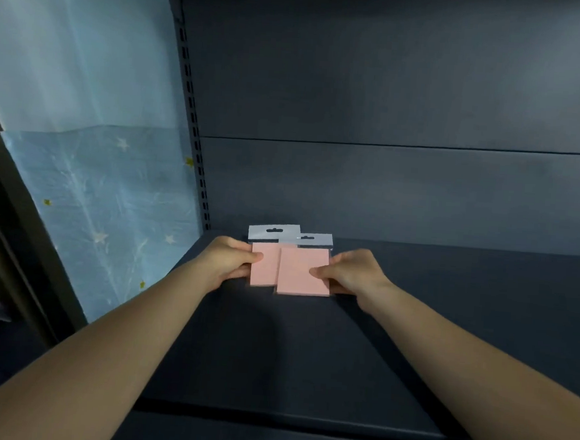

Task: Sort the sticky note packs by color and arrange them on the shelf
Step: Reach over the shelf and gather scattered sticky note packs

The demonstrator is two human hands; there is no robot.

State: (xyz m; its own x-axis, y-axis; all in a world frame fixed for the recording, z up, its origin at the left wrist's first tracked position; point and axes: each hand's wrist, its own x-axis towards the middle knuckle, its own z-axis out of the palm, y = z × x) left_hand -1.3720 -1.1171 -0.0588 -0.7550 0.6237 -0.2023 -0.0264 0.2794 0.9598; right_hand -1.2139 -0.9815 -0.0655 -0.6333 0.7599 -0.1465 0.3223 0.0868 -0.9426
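Pink packs [290,269], blank grey header cards [274,231]

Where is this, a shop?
Probably a shop, or a stockroom. The dark metal shelf hangs on a slotted upright, and both pink packs held by the left hand and right hand have hang tabs.
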